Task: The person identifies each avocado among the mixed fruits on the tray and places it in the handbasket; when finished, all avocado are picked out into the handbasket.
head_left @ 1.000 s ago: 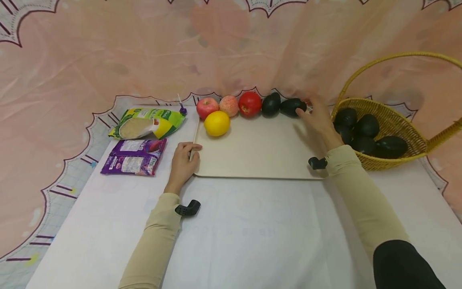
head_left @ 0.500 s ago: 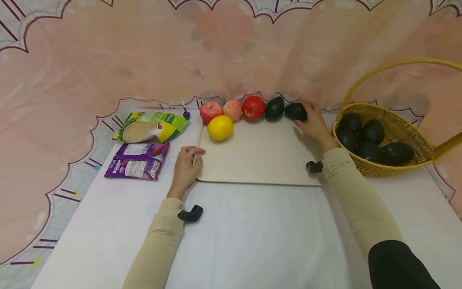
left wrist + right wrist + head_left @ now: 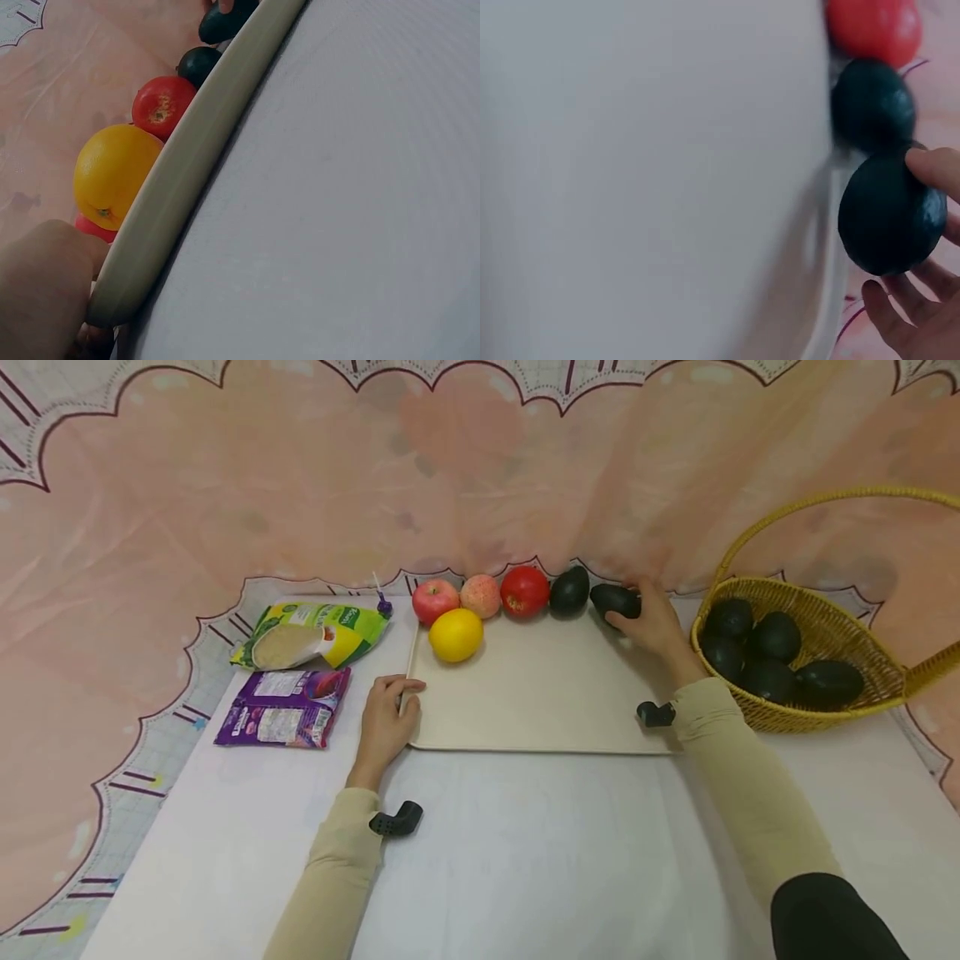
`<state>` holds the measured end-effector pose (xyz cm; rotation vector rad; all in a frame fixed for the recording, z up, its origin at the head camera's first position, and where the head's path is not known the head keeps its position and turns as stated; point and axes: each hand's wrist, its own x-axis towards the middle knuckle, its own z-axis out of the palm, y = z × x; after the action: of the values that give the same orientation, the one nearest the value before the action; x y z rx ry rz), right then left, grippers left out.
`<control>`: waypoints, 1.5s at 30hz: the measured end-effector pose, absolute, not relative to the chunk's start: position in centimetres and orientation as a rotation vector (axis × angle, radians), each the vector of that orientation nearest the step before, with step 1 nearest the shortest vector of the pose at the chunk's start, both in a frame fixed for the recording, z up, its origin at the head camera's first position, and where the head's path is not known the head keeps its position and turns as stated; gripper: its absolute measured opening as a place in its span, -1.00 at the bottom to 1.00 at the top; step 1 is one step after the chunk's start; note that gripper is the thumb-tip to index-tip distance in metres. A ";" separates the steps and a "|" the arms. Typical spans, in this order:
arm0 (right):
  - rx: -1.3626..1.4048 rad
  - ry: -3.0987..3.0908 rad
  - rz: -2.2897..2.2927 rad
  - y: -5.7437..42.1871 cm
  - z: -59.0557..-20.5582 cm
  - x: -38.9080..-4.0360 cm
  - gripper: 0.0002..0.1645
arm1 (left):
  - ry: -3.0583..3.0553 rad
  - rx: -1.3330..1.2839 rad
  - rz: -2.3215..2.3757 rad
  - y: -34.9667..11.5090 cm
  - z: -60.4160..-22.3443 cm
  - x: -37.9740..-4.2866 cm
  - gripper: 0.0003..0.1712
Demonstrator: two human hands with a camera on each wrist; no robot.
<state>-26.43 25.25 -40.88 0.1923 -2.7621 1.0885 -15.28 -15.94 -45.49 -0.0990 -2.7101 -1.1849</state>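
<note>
A cream tray [image 3: 525, 702] lies on the white table with fruit along its far edge. My left hand [image 3: 384, 722] grips the tray's left edge near the front corner, thumb and fingers around the rim in the left wrist view. At the far right corner my right hand [image 3: 654, 622] holds a dark green avocado [image 3: 889, 214], thumb on top and fingers around its outer side. Beside it sits another avocado [image 3: 569, 592], then a red tomato-like fruit [image 3: 524, 592], a peach [image 3: 480, 596] and an apple [image 3: 435, 602]. A yellow round fruit [image 3: 456, 635] stands in front of the apple and peach.
Right of the tray stands a yellow wicker basket [image 3: 888, 672] with a tall handle and several avocados [image 3: 772, 637]. To the left lie a green and yellow packet [image 3: 352, 631], a purple packet [image 3: 281, 708] and a small lollipop [image 3: 384, 606]. A patterned cloth [image 3: 480, 485] hangs behind.
In my right hand the avocado has turned and tilted slightly beside the other avocado. The left hand stays on the tray's edge. The head view has shifted a little.
</note>
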 end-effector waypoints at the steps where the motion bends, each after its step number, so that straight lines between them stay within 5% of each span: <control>1: 0.201 -2.742 1.119 25.2 -40.8 -26.1 -0.25 | -2.711 -0.098 -1.187 -15.9 -45.5 -15.2 -0.75; 16: 0.091 -2.417 1.494 26.9 -36.6 -18.9 -0.32 | -2.685 -0.102 -1.217 -15.3 -45.5 -14.9 -0.76; 36: 0.153 -2.264 1.584 35.7 -35.0 -14.9 -0.34 | -2.680 -0.103 -1.169 -15.7 -45.6 -15.3 -0.76; 45: -0.397 -2.279 1.429 38.2 -35.7 -14.3 -0.36 | -2.682 -0.081 -1.182 -15.9 -45.9 -15.1 -0.76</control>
<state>-14.29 38.24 -35.73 -0.3969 -2.2791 1.4292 -15.08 -15.93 -45.86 -0.0807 -2.6821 -1.1821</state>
